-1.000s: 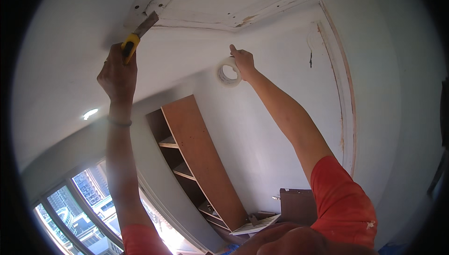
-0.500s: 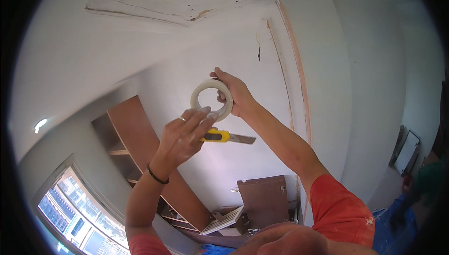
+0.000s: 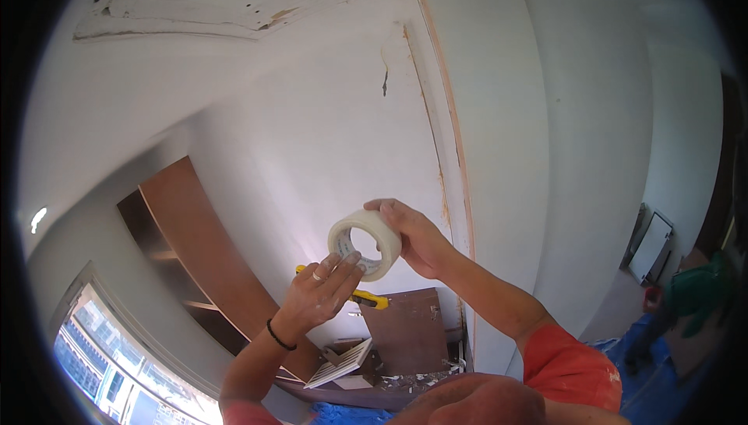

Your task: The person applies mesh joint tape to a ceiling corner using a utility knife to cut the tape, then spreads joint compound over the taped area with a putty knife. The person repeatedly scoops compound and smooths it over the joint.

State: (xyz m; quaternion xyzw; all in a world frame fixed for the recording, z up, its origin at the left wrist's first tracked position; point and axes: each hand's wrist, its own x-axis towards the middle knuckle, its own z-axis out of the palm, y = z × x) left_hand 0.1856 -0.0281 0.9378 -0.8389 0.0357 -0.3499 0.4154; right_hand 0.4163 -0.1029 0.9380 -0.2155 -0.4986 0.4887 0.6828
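Observation:
My right hand (image 3: 417, 234) grips a roll of pale, whitish tape (image 3: 366, 218) at its right side, thumb and fingers curled round the rim. The roll is held up in front of the wall, its round hole partly turned toward me. My left hand (image 3: 323, 292), with a ring and a dark bead bracelet, has its fingertips at the roll's lower left edge. A yellow utility knife (image 3: 370, 299) lies in that same hand, partly hidden by the palm and fingers. Its ends stick out on both sides, and no blade shows past the right one.
A tall brown open shelf unit (image 3: 187, 215) leans at the left, near a bright window (image 3: 117, 363). Below my hands lie a brown panel (image 3: 405, 331), a slatted white piece (image 3: 340, 364) and debris. Blue sheeting (image 3: 654, 347) and a dark-gloved green sleeve (image 3: 697, 296) appear at right.
Both hands and the tape roll sit lower in the view, with the roll turned to show more of its outer side. The knife's blade, visible before, no longer shows. My view has shifted right.

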